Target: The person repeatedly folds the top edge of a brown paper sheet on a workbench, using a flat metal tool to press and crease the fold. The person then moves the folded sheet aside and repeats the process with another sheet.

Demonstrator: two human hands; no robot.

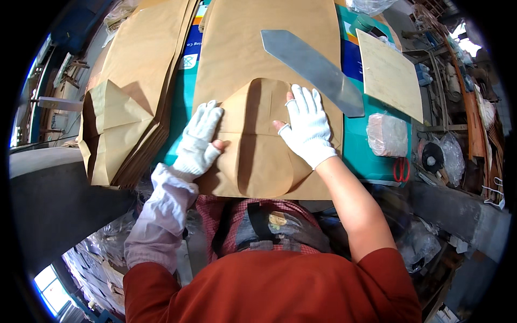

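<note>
A large brown paper bag (264, 177) lies in front of me, its near end opened out into folded flaps with a shadowed crease down the middle. My left hand (199, 140), in a white glove, rests flat on the left flap, fingers stretched out. On the right flap lies my right hand (307, 124), gloved too, with its thumb and a fingertip bare and its fingers spread. Neither hand grips anything. Just beyond my right hand, a grey pointed flat plate (315, 72) lies slantwise across the paper.
To the left is a stack of brown paper bags (134, 70), the top one's end folded open. At right, a cream board (390, 75), a plastic-wrapped block (388, 134) and red-handled scissors (401, 169) lie on the teal table cover (353, 156).
</note>
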